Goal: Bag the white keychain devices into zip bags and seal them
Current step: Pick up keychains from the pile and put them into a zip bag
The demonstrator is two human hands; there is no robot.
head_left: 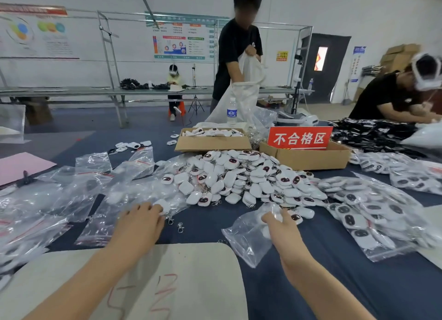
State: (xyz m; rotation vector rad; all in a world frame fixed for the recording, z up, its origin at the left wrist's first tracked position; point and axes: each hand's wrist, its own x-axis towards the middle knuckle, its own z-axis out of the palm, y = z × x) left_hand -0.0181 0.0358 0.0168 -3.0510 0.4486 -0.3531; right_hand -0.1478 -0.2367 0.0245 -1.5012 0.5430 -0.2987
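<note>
A big heap of white keychain devices lies in the middle of the dark blue table. My left hand reaches to the heap's near left edge, its fingers curled over one white device whose metal clasp trails below. My right hand grips the top of a clear zip bag that hangs toward me, with white devices inside it. Empty clear zip bags with red seal lines lie spread at the left. Filled bags pile up at the right.
Two cardboard boxes stand behind the heap, the right one with a red sign. A water bottle stands beyond. A beige sheet covers the near edge. Pink paper lies left. One person stands opposite; another leans in at right.
</note>
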